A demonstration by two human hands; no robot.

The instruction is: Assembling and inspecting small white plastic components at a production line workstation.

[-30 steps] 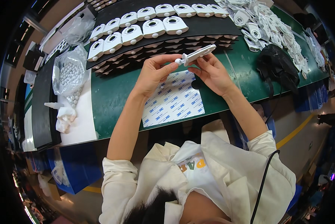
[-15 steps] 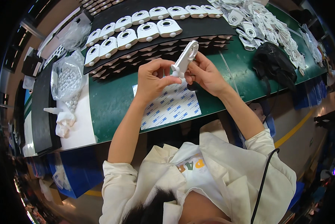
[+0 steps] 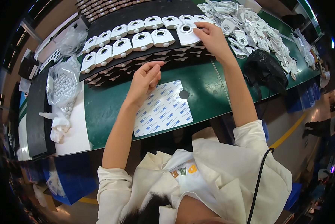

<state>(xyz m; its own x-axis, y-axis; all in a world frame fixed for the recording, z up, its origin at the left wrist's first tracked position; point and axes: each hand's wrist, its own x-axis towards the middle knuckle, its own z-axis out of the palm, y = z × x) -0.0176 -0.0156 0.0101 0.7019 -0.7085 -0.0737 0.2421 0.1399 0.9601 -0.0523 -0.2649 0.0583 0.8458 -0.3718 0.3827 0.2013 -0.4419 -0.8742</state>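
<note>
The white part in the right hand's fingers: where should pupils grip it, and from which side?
The held part is likely best pinched at its right edge, coming from the right, as the right hand does. It is broad and flattish, with a neighbouring part on its left and the back row behind, leaving that edge freer.

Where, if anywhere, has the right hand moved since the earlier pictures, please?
Yes, forward: the right hand has gone from in front of the black stack to over its right end.
</note>
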